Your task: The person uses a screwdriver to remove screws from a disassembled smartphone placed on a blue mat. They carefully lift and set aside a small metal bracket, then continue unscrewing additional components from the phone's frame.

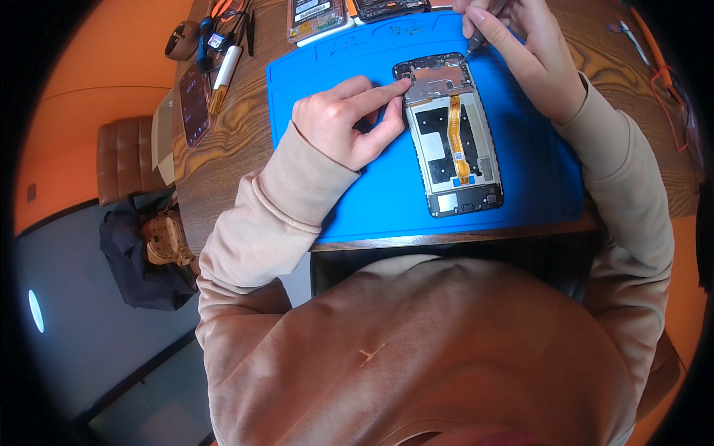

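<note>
My view has an opened phone (pixel 439 143) lying lengthwise on a blue mat (pixel 372 212), back uncovered, an orange ribbon cable (pixel 456 132) running down its middle section. I take the phone's centre as my dial, with 12 at the top of the view.

At its 11 o'clock edge I have the left hand (pixel 346 119): forefinger stretched out with its tip on the frame, thumb by the same edge and apart from the forefinger, clamped on nothing. Between 1 and 2 is the right hand (pixel 539 63), thumb and fingers pinched together on a slim dark tool (pixel 477 41). The tool's tip points down at the phone's upper right corner, just past 12; I cannot tell whether it touches.

Farther out, two more opened devices (pixel 316 22) sit around 11, beyond the mat. A dark-screened phone (pixel 195 108) lies near 9 on the wooden table (pixel 242 141), a white-handled brush (pixel 225 74) beside it. Toward 2 I see an orange-handled tool (pixel 653 52).
</note>
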`<act>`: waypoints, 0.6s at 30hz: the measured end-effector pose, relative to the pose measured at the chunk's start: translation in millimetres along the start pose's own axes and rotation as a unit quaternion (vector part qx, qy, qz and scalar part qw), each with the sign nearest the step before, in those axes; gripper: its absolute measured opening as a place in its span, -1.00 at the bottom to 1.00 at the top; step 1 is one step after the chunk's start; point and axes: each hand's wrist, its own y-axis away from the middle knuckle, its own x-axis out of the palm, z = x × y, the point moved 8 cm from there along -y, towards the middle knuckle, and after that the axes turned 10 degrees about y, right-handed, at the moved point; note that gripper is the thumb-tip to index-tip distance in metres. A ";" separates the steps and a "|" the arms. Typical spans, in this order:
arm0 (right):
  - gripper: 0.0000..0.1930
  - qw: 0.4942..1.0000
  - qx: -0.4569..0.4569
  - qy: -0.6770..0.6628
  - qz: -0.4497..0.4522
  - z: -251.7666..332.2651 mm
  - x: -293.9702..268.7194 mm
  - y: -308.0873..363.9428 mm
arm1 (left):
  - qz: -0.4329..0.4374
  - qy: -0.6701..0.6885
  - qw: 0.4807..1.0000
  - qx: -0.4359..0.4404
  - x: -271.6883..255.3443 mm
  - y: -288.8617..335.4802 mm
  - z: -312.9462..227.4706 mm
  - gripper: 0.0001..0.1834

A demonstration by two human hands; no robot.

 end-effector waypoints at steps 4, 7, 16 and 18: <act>-0.83 1.000 -0.007 0.016 -0.001 2.9 -0.4 0.3 | 0.003 0.014 1.000 -0.010 0.3 -1.2 1.0 -0.76; -0.83 0.999 -0.010 0.031 -0.003 3.8 -2.0 0.7 | 0.005 0.016 1.000 -0.009 0.4 -0.8 1.0 -0.76; -0.82 1.000 -0.010 0.000 -0.018 -0.8 -1.5 1.2 | 0.004 0.016 1.000 -0.004 0.2 -0.2 2.6 -0.76; -0.82 1.000 -0.010 -0.004 -0.019 -1.4 -1.5 1.5 | 0.004 0.016 1.000 -0.002 0.3 -0.3 2.4 -0.76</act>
